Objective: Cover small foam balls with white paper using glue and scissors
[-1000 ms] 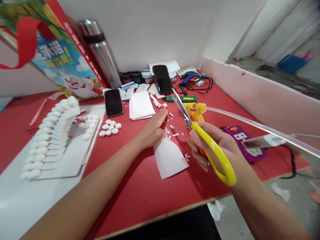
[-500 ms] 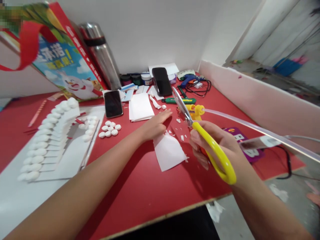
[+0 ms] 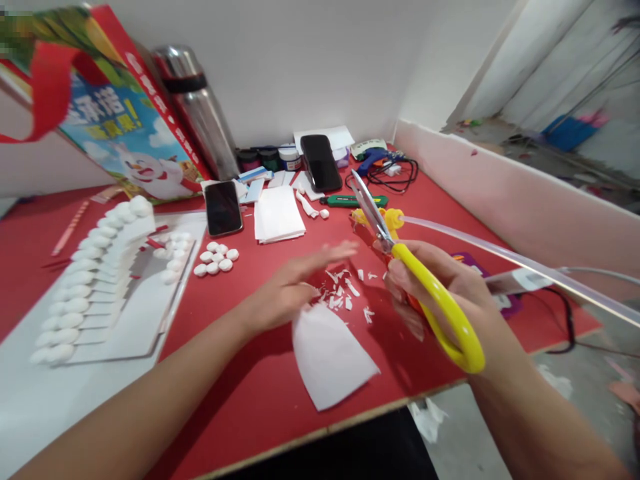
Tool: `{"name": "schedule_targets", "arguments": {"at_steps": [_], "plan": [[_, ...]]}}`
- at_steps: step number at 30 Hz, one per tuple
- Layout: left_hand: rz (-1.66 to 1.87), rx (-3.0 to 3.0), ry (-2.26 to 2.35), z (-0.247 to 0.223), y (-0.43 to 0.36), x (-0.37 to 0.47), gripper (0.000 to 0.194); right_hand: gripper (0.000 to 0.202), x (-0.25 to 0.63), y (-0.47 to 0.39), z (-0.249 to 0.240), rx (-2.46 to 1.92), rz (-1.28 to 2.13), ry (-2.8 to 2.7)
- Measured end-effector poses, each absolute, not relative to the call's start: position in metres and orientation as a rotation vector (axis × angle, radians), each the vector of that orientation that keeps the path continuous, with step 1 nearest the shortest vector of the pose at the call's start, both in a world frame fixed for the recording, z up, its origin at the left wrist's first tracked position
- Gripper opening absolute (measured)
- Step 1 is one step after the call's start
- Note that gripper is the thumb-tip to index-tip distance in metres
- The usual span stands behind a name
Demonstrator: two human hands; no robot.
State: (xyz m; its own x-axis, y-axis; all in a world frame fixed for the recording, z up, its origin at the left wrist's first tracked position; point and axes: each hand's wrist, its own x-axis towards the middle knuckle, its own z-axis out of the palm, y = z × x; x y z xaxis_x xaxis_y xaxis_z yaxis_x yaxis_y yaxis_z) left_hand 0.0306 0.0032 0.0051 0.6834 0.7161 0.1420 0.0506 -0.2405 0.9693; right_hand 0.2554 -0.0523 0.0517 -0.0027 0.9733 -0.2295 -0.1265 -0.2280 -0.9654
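My right hand grips scissors with yellow and red handles, their blades pointing up and away from me. My left hand, blurred by motion, has its fingers stretched to the right over the red table. Under its thumb side a corner of a sheet of white paper is caught; the exact hold is partly hidden. White paper scraps lie scattered just beyond the sheet, between both hands. Behind the scissors is a yellow glue gun with a clear stick in its back.
At left stands a white model edged with round white pieces, beside a group of white discs. Farther back are two phones, stacked paper, a green cutter, paint jars and a steel flask.
My left hand has drawn back toward me and to the left, the paper sheet moving with it. More scraps show where the hand was. The scissors have shifted slightly right and down.
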Motion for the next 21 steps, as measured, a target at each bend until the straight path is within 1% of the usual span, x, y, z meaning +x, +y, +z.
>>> {"name": "schedule_targets", "arguments": {"at_steps": [3,5,7,10,13,16,18,21], "plan": [[0.853,1.594,0.827,-0.001,-0.005,0.005,0.081,0.047,0.258,-0.052,0.051,-1.283,1.404,-0.999],[0.841,1.596,0.946,-0.012,-0.012,0.005,0.079,0.048,0.258,-0.052,0.05,-1.285,1.407,-0.974],[0.817,1.648,1.028,-0.023,-0.022,0.024,0.079,0.049,0.257,-0.052,0.05,-1.28,1.413,-0.942],[0.805,1.649,0.936,-0.034,-0.036,0.069,0.083,0.048,0.254,-0.053,0.053,-1.25,1.409,-0.945],[0.846,1.585,0.78,-0.031,-0.038,0.094,0.083,0.041,0.254,-0.055,0.059,-1.235,1.386,-0.967],[0.939,1.706,0.656,-0.019,-0.025,0.073,0.074,0.039,0.259,-0.056,0.063,-1.237,1.351,-1.001],[0.915,1.847,0.77,-0.015,-0.012,0.049,0.071,0.038,0.262,-0.056,0.064,-1.23,1.331,-1.021],[0.726,1.986,0.935,-0.021,0.003,0.035,0.079,0.036,0.264,-0.055,0.063,-1.221,1.331,-1.018]]}}
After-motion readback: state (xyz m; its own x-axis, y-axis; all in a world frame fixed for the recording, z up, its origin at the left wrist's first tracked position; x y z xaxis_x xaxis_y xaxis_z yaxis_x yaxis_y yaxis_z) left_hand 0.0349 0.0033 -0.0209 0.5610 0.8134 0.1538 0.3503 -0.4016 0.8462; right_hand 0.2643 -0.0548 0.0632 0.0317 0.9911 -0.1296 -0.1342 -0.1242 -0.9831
